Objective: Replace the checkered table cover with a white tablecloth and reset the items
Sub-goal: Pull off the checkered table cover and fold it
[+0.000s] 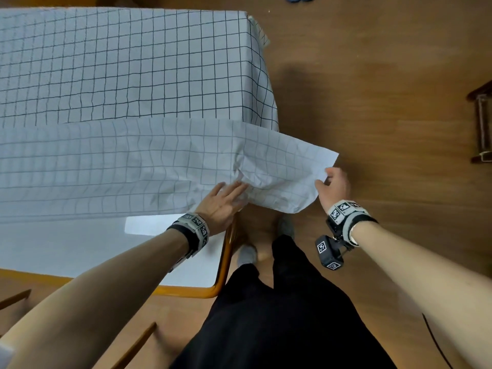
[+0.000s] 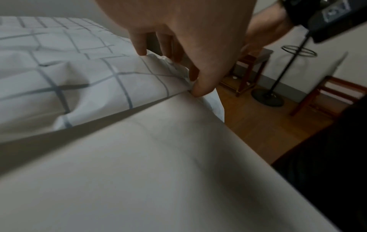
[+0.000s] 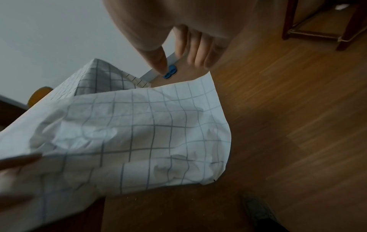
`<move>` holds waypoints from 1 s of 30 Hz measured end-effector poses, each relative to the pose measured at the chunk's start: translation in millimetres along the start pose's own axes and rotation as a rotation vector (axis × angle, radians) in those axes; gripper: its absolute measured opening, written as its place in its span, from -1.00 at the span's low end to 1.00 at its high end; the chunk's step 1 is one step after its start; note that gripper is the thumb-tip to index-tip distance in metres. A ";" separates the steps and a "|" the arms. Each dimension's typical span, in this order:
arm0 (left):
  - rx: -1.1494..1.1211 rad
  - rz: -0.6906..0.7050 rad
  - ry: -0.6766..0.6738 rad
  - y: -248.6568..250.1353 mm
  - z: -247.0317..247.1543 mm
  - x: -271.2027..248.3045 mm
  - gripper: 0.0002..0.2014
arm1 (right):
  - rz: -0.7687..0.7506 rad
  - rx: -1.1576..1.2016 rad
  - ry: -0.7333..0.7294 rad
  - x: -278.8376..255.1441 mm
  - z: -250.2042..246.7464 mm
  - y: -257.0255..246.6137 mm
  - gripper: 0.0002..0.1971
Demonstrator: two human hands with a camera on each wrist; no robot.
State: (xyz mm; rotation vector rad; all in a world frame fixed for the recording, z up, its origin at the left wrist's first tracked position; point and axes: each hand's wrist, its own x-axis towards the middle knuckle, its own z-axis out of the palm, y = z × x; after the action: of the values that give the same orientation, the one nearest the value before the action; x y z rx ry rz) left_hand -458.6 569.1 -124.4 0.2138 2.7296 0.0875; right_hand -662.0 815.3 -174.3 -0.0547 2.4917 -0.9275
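The checkered cover [image 1: 127, 70] lies over the far part of the table, its near part folded back with the pale underside [image 1: 106, 166] up. This side of it the bare white tabletop [image 1: 80, 249] with an orange rim [image 1: 225, 262] shows. My left hand [image 1: 226, 194] pinches a crumpled bunch of the cover [image 2: 119, 75] at the fold's near edge, thumb [image 2: 198, 89] against the cloth. A loose flap sticks out past the table's right side. My right hand [image 1: 332, 182] hovers at the flap's corner [image 3: 206, 81], thumb [image 3: 157, 61] and fingers apart, no cloth between them.
Wooden floor [image 1: 386, 102] runs along the table's right side, where I stand in black trousers [image 1: 279, 315]. A wooden stool [image 1: 482, 123] stands at far right and blue slippers [image 3: 169, 73] by the far wall. A black coat stand [image 2: 276, 87] and stools stand near the wall.
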 end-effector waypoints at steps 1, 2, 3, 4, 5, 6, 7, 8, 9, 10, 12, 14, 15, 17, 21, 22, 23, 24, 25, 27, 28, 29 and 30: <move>-0.027 -0.028 0.014 -0.1 -2.2 -1.9 -0.46 | -0.019 0.021 -0.075 -8.4 4.7 -0.2 -0.67; -0.043 -0.052 0.025 -1.4 -4.8 -3.1 -0.45 | -0.030 0.033 -0.158 -14.6 10.5 -1.4 -0.74; -0.047 -0.069 0.033 -2.1 -6.2 -6.9 -0.43 | -0.045 0.031 -0.230 -23.1 16.9 -3.9 -0.80; -0.047 -0.085 0.033 -3.7 -7.0 -11.5 -0.42 | -0.059 0.013 -0.294 -30.3 24.8 -6.8 -0.82; -0.050 -0.100 0.026 -5.6 -6.9 -17.0 -0.39 | -0.070 -0.013 -0.352 -37.3 33.8 -10.1 -0.82; -0.054 -0.120 0.005 -7.5 -6.4 -23.6 -0.36 | -0.086 -0.057 -0.403 -43.8 43.9 -13.5 -0.76; -0.056 -0.142 -0.027 -9.5 -4.9 -30.7 -0.34 | -0.119 -0.121 -0.440 -50.0 55.1 -17.2 -0.66; -0.054 -0.166 -0.064 -11.4 -3.1 -37.4 -0.32 | -0.166 -0.202 -0.457 -55.6 66.8 -20.8 -0.54; -0.049 -0.187 -0.096 -13.5 -1.0 -43.4 -0.30 | -0.213 -0.282 -0.453 -60.8 78.1 -25.4 -0.43; -0.047 -0.202 -0.120 -15.1 0.0 -48.1 -0.29 | -0.250 -0.353 -0.429 -64.1 89.1 -29.8 -0.35; -0.045 -0.221 -0.149 -17.2 2.3 -54.0 -0.28 | -0.278 -0.435 -0.362 -67.4 108.0 -37.0 -0.31; -0.054 -0.235 -0.154 -18.6 4.4 -55.1 -0.25 | -0.273 -0.439 -0.281 -67.3 120.8 -40.6 -0.47; -0.057 -0.240 -0.152 -18.8 5.7 -55.1 -0.23 | -0.287 -0.408 -0.238 -67.1 124.3 -40.8 -0.63; -0.032 -0.249 -0.125 -19.7 8.2 -52.8 -0.20 | -0.313 -0.361 -0.193 -65.5 124.5 -39.1 -0.95; 0.066 -0.246 -0.099 -21.0 12.0 -43.3 -0.09 | -0.316 -0.281 -0.230 -69.7 106.7 -34.8 -0.87; 0.089 -0.250 -0.100 -21.3 11.6 -39.6 -0.05 | -0.302 -0.258 -0.240 -73.0 100.1 -34.1 -0.90; 0.103 -0.255 -0.101 -21.4 10.0 -35.3 -0.02 | -0.293 -0.247 -0.248 -76.8 92.1 -33.0 -0.92; 0.105 -0.261 -0.099 -21.2 6.8 -30.9 -0.03 | -0.281 -0.244 -0.251 -80.7 84.3 -32.0 -0.92; 0.090 -0.270 -0.092 -21.3 2.9 -26.8 -0.08 | -0.271 -0.248 -0.259 -84.6 76.5 -31.7 -0.92; 0.010 -0.290 -0.062 -21.6 -9.3 -21.4 -0.25 | -0.258 -0.248 -0.285 -92.2 63.1 -33.1 -0.94; -0.020 -0.294 -0.049 -22.7 -16.4 -19.6 -0.33 | -0.249 -0.240 -0.294 -94.8 58.1 -35.3 -0.95; -0.035 -0.290 -0.031 -24.3 -23.7 -18.2 -0.39 | -0.244 -0.237 -0.300 -97.4 53.4 -39.4 -0.94; -0.038 -0.274 -0.009 -25.9 -31.1 -17.7 -0.43 | -0.254 -0.246 -0.305 -100.2 49.9 -45.2 -0.86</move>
State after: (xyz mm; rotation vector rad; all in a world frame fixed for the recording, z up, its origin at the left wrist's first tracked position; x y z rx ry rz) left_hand -458.4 539.7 -91.3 -0.1703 2.7168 0.0613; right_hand -556.6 770.1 -136.6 -0.5620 2.3283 -0.6438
